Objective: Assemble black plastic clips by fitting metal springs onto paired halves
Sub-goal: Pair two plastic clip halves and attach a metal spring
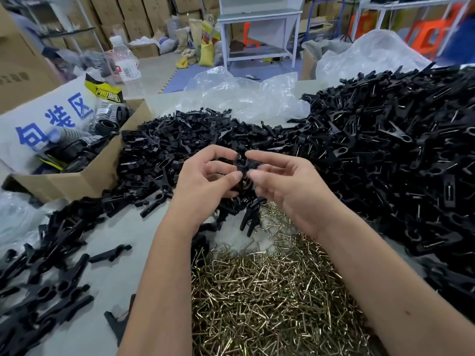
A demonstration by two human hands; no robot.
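My left hand [205,176] and my right hand [285,181] meet over the middle of the table, and both pinch one black clip [246,173] between thumbs and fingertips. The clip hangs downward, its two legs [250,218] spread apart below my hands. Whether a spring sits on it cannot be told. A heap of brass-coloured metal springs [270,291] lies beneath and between my forearms. Loose black clip halves [180,140] are piled behind my hands and scattered at the left [46,278]. A large mound of clips with springs fitted [401,150] fills the right side.
An open cardboard box [84,173] holding black parts and a white sign stands at the left. Crumpled clear plastic bags [244,96] lie behind the piles. A water bottle [126,62] stands at the back left. Cartons, sacks and a white table fill the background.
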